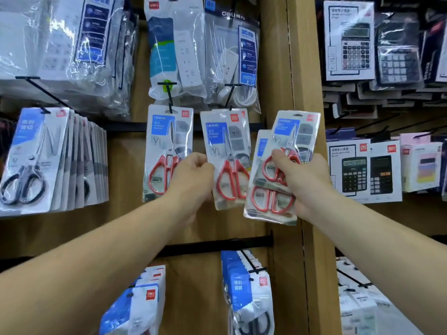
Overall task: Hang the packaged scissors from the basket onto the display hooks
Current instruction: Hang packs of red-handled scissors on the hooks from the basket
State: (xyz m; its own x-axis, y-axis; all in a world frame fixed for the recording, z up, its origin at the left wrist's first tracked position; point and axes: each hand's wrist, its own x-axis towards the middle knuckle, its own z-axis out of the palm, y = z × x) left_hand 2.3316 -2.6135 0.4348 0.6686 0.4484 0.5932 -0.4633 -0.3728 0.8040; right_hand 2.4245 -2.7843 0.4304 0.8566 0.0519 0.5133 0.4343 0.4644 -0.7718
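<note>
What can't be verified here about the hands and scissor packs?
Head view only.
- Held packs in right hand: two show; any more hidden behind them.
- Left hand: its knuckles hide whether it pinches the middle hanging pack.
- Pack print: blurred.
- Basket: outside the frame.

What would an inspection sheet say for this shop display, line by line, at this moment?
Surface: wooden display panel with black hook rails.
Job's things: one red-handled scissors pack on the left hook; middle scissors pack on the next hook; two loose packs in hand; basket not in view.
Clutter: nothing seen.
Grippers: left hand seems to pinch the edge of the middle scissors pack; right hand grips the two loose packs.
Cables: only a white cord sealed in a power strip bag.
Surroundings: power strips above, calculators right, black-handled scissors packs left.
</note>
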